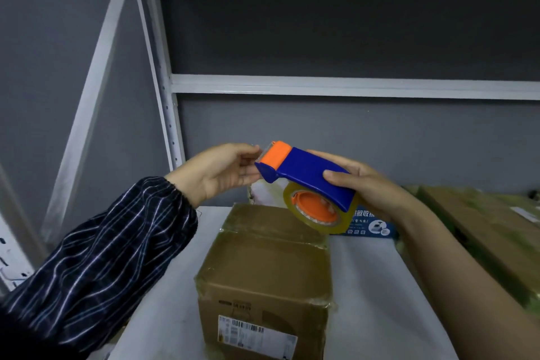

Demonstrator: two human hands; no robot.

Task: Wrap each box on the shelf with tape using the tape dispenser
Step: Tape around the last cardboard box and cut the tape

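1. Two hands meet at the tape dispenser (306, 172), which is held in the air above the near box (263, 272), tilted with its orange cutter end up and to the left.
2. Right hand (371, 187): grips the blue body, thumb across its near face, fingers curled behind it, just above the tape roll (318, 215).
3. Left hand (219, 172), in a striped sleeve (102, 257): thumb and fingers are drawn close together at the orange end. I cannot tell whether they pinch the tape's loose end.
4. That box stands on the white shelf (380, 286), its top glossy with tape and a barcode label on its front.
5. Another brown box (482, 231) lies at the right, and a blue carton (371, 226) sits behind the roll.
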